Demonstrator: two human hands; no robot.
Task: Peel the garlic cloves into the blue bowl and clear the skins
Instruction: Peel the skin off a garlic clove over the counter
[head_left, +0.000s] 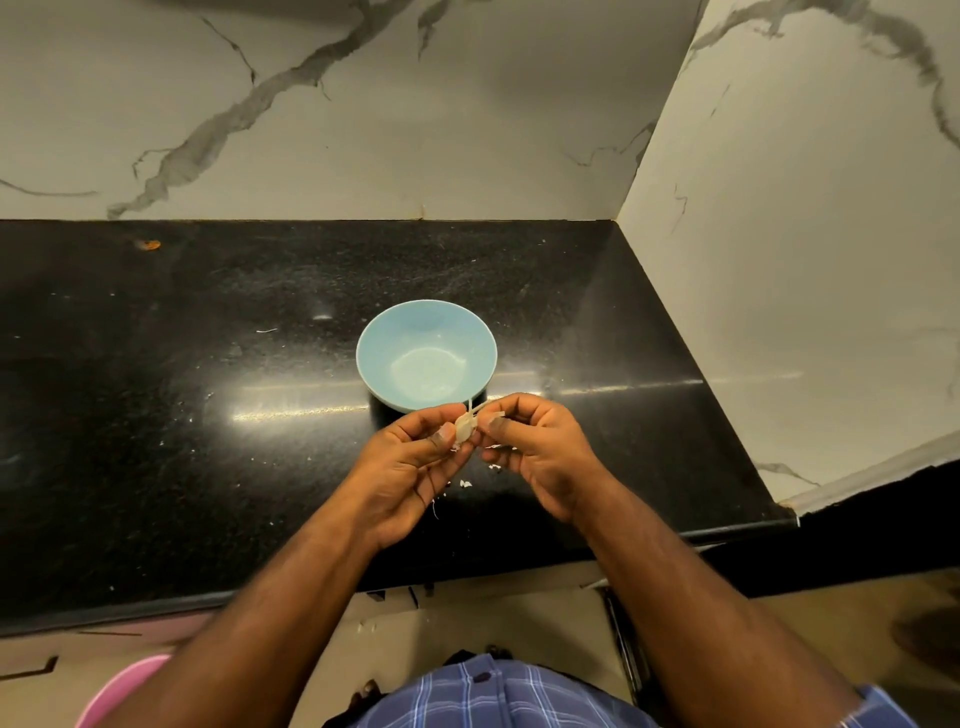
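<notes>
Between my two thumbs sits the garlic clove (466, 427), pinched in my left hand (410, 467) at its lower end, just this side of the blue bowl (426, 353). My right hand (535, 447) nips a strip of papery skin (480, 407) that stands up from the clove's top, with another shred caught under its curled fingers (511, 413). So both sets of fingers are narrow and holding: left on the clove, right on the skin.

To do this well, I think I should keep the left pinch low and steady, so the clove cannot spin, and draw the skin down along its length rather than outward, so it comes away in one piece instead of tearing into crumbs. The bowl beyond my fingers looks bare inside, so the task seems early; once the clove is clean it only needs a short reach forward to drop.

Below my fingers, white flakes (466, 483) lie scattered on the black bench (208, 415); I judge these want sweeping up later.
</notes>
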